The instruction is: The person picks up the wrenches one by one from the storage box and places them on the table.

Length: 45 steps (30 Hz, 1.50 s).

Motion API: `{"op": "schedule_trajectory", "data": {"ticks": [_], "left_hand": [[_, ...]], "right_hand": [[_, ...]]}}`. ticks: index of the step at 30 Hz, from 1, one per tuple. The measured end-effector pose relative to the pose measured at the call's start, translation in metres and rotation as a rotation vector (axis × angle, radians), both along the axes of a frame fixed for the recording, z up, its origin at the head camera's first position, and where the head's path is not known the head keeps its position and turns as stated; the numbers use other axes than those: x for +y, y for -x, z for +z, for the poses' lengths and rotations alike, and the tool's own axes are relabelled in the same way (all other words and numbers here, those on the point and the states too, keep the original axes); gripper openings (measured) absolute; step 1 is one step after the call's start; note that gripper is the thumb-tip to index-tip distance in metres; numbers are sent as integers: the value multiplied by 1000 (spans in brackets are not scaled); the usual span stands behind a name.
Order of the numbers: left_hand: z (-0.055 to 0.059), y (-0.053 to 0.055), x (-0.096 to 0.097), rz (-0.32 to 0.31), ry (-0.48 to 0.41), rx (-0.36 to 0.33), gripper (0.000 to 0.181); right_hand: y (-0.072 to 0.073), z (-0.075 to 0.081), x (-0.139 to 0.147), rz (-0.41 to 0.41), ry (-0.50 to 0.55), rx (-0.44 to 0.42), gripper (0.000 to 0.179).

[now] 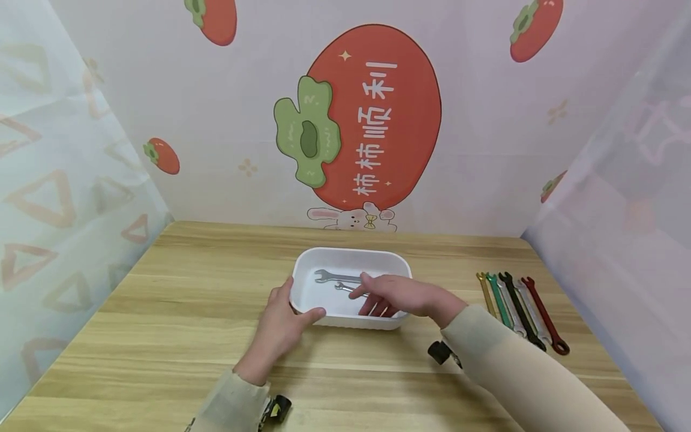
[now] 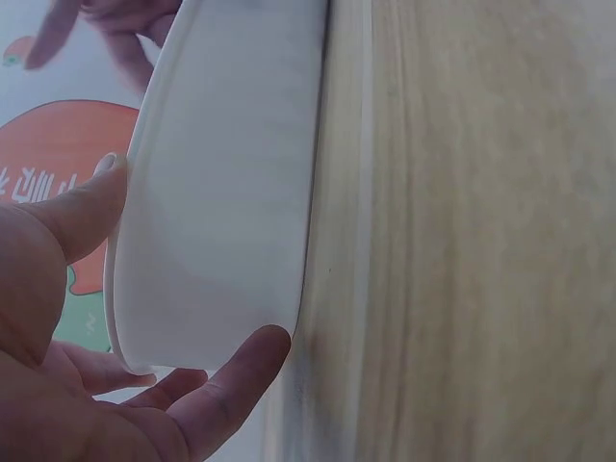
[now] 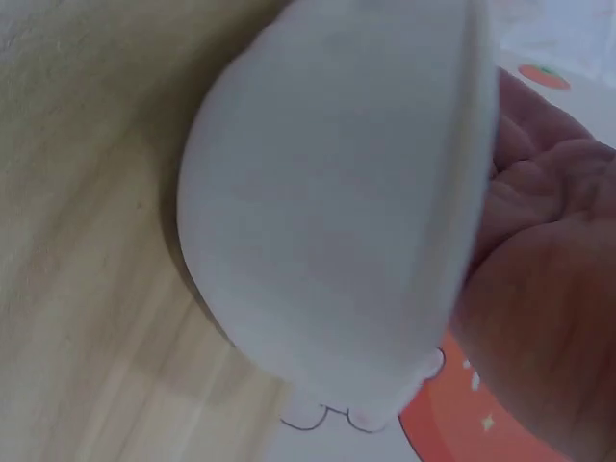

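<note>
A white plastic box (image 1: 352, 322) stands on the wooden table. My left hand (image 1: 282, 321) grips its near left corner, thumb at the rim and fingers round the end wall, as the left wrist view also shows. Inside lie a larger silver wrench (image 1: 337, 276) and a smaller silver wrench (image 1: 345, 288), their right ends hidden behind my right hand (image 1: 399, 294). That hand reaches over the right side of the box, thumb and fingers apart, fingers dipping below the rim. In the right wrist view the box wall (image 3: 327, 192) hides its fingertips.
To the right, several wrenches lie side by side on the table (image 1: 162, 336), among them a gold wrench (image 1: 486, 293), a green wrench (image 1: 499, 300), a black wrench (image 1: 520, 311) and a red wrench (image 1: 546, 315). A printed cloth wall (image 1: 469, 198) rises behind the table.
</note>
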<state>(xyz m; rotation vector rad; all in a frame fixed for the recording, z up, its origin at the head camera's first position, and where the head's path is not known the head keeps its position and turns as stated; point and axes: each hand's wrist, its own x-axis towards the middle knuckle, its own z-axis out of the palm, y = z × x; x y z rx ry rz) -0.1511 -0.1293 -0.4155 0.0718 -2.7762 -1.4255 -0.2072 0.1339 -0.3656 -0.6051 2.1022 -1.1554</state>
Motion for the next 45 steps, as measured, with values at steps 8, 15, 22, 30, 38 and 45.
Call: {"op": "schedule_trajectory", "data": {"ticks": [8, 15, 22, 30, 38, 45], "left_hand": [[1, 0, 0, 0, 5, -9, 100], [0, 0, -1, 0, 3, -10, 99], [-1, 0, -1, 0, 12, -8, 100], [-2, 1, -1, 1, 4, -10, 101], [-2, 0, -2, 3, 10, -10, 101], [-2, 0, -2, 2, 10, -10, 102]], "right_hand": [[8, -8, -12, -37, -124, -67, 79], [19, -14, -13, -152, 32, -182, 90], [27, -17, -16, -221, 109, -99, 71], [37, -24, -20, -428, 113, 30, 42], [38, -32, -25, -397, 18, 124, 34], [39, -37, -28, -338, -63, 236, 37]]}}
